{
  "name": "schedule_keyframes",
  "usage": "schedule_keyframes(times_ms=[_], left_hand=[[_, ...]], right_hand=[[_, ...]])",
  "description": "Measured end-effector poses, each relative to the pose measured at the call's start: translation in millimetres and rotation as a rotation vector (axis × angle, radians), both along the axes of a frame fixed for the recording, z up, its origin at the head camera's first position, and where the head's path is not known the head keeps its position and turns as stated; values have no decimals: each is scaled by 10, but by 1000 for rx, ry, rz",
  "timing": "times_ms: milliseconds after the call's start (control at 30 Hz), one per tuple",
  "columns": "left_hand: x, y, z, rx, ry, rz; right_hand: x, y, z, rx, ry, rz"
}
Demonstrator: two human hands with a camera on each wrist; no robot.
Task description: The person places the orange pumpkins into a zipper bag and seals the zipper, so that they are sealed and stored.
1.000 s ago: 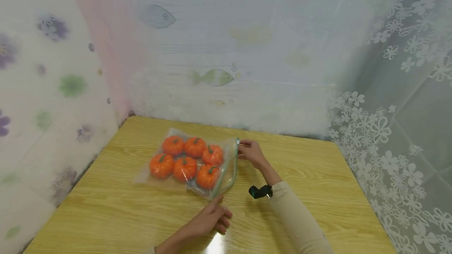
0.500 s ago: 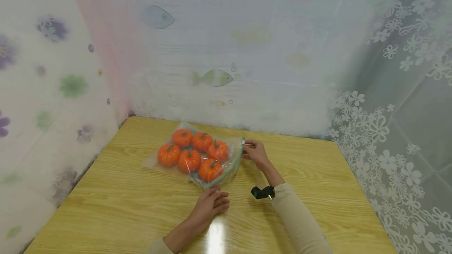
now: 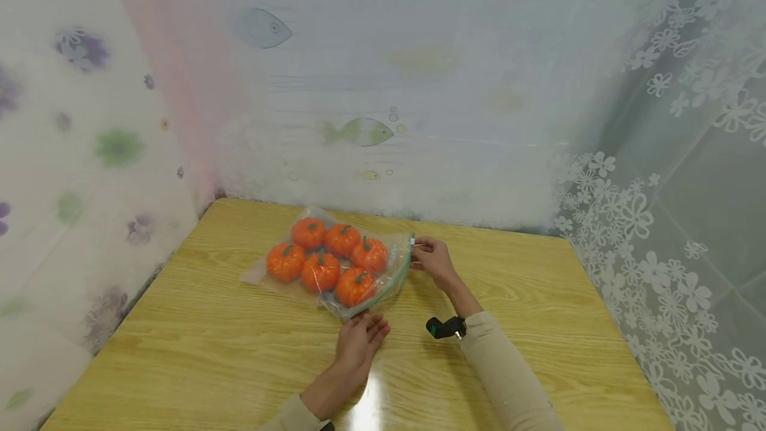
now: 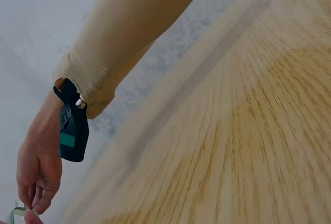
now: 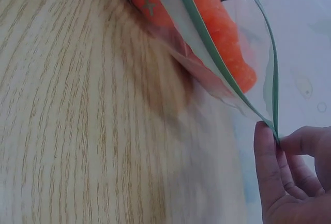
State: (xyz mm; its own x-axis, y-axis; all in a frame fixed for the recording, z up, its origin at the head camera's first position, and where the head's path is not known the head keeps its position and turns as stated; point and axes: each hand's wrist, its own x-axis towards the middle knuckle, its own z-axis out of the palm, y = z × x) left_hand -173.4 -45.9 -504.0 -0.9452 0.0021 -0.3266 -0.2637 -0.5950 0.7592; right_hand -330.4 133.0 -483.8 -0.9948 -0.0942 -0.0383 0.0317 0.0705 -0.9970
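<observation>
A clear zip bag point(image 3: 395, 265) with a green seal strip along its mouth lies on the table, mouth toward the right. Inside it sit several small orange pumpkins point(image 3: 321, 273) with green stems. My right hand point(image 3: 433, 261) pinches the far corner of the mouth, beside the white slider, between thumb and fingers; the right wrist view shows this grip, with the two green edges spread apart behind it. At the near corner of the mouth, my left hand point(image 3: 358, 344) holds the bag's edge with its fingertips, partly hidden under the corner. Only one left fingertip point(image 4: 32, 217) shows in the left wrist view.
The wood-grain table point(image 3: 215, 324) meets a wall hanging with fish drawings point(image 3: 359, 132) at the back. Flowered sheets point(image 3: 120, 151) enclose the left and right sides. A black wrist camera point(image 3: 444, 328) juts out from my right wrist.
The bag with the pumpkins has shifted right and slightly back with my right hand. My left hand has moved up to the near corner and turned its palm more upward.
</observation>
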Motion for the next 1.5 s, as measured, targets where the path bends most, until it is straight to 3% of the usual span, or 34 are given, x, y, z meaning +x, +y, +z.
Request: schedule_keyframes(times_ms=[267,400,667,900,1267,1500], left_hand=[[-72,50,10,63,-14,131],[-109,35,22,128,-7,169],[-154,-35,56,223,50,150],[-155,-44,62,245,18,165],[-192,-63,-9,187,3,189],[-182,-48,-4,151,-51,209]], right_hand=[[20,18,-8,-13,-11,24],[28,32,-3,-29,-25,38],[19,32,-29,-12,2,38],[22,31,-48,-9,12,41],[6,7,-89,-24,-1,12],[-3,-13,-74,-34,-4,-21]])
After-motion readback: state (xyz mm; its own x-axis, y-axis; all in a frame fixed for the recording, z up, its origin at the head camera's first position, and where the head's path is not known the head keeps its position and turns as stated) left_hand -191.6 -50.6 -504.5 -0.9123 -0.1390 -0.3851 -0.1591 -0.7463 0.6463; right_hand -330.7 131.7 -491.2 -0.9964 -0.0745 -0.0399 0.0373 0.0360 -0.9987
